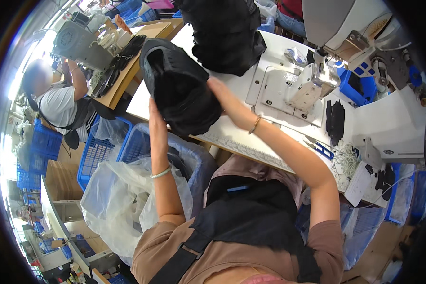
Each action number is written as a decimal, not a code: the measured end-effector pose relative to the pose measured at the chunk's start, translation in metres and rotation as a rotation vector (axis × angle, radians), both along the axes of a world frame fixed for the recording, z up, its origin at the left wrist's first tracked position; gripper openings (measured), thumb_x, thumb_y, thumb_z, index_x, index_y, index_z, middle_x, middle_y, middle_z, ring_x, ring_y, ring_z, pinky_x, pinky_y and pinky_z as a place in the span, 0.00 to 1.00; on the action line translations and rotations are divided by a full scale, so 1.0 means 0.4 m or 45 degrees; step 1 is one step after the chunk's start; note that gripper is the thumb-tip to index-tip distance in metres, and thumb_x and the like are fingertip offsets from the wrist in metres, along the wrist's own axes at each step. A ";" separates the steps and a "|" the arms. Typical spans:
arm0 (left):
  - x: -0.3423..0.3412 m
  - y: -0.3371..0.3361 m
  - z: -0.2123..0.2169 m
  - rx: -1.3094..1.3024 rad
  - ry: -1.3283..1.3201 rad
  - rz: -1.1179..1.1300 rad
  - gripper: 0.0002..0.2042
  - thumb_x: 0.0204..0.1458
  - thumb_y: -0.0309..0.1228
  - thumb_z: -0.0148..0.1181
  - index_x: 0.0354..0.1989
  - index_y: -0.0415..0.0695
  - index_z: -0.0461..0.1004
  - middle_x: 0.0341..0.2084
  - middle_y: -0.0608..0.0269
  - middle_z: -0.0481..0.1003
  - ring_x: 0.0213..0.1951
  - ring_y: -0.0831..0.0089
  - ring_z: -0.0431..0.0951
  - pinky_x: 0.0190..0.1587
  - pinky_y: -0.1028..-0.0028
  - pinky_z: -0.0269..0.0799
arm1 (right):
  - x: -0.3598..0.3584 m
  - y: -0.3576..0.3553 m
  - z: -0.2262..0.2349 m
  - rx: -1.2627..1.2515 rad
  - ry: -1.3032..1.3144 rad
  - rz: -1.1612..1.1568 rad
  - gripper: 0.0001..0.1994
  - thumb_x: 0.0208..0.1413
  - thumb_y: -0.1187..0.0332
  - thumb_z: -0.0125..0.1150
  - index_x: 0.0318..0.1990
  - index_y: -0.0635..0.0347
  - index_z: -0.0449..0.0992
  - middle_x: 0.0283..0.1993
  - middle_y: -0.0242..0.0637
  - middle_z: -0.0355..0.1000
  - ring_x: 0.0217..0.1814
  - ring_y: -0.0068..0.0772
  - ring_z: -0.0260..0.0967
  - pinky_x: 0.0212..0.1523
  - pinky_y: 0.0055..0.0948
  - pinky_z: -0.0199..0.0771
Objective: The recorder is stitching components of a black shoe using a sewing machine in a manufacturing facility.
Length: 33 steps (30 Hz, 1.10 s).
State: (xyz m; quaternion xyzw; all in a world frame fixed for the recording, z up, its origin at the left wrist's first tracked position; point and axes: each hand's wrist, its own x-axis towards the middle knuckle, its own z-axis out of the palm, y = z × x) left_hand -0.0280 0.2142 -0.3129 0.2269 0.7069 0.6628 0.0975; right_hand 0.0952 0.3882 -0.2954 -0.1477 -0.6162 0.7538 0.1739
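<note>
Between both hands I hold a bundle of black fabric point(184, 94), raised over the left end of the white sewing table point(139, 103). It is rounded, with a dark hollow opening and a greyish edge at the far left; I cannot tell its exact kind. My left hand point(157, 116) presses against its near left side, its fingers partly hidden. My right hand point(226, 100) grips the right side, fingertips behind the cloth. A larger pile of black fabric pieces point(222, 35) lies just beyond it on the table.
A sewing machine point(312, 87) stands right of my hands. Blue-handled snips point(321, 149), black strips point(335, 122) and tangled thread point(345, 163) lie near it. Below left are a plastic-lined blue basket point(142, 137) and clear bags point(113, 194). A person point(59, 102) works at the left.
</note>
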 end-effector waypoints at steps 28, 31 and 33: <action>-0.334 -0.104 0.283 -0.378 -0.018 -0.061 0.39 0.49 0.63 0.41 0.56 0.39 0.62 0.48 0.44 0.66 0.52 0.60 0.67 0.51 0.69 0.63 | -0.016 0.093 -0.071 -0.185 -0.272 -0.098 0.25 0.57 0.55 0.49 0.53 0.69 0.61 0.51 0.41 0.61 0.55 0.34 0.60 0.51 0.33 0.66; -0.344 -0.138 0.236 -0.389 -0.115 0.029 0.40 0.49 0.64 0.38 0.58 0.39 0.60 0.49 0.40 0.64 0.54 0.56 0.65 0.53 0.65 0.62 | -0.030 0.099 -0.081 -0.249 -0.226 -0.257 0.27 0.57 0.56 0.50 0.55 0.70 0.58 0.53 0.42 0.59 0.56 0.35 0.59 0.51 0.33 0.67; -0.350 -0.150 0.210 -0.426 -0.180 -0.014 0.39 0.49 0.64 0.39 0.58 0.39 0.61 0.49 0.41 0.65 0.53 0.57 0.65 0.53 0.66 0.61 | -0.036 0.117 -0.084 -0.330 -0.189 -0.408 0.28 0.57 0.56 0.50 0.56 0.70 0.57 0.55 0.43 0.58 0.57 0.36 0.59 0.51 0.33 0.67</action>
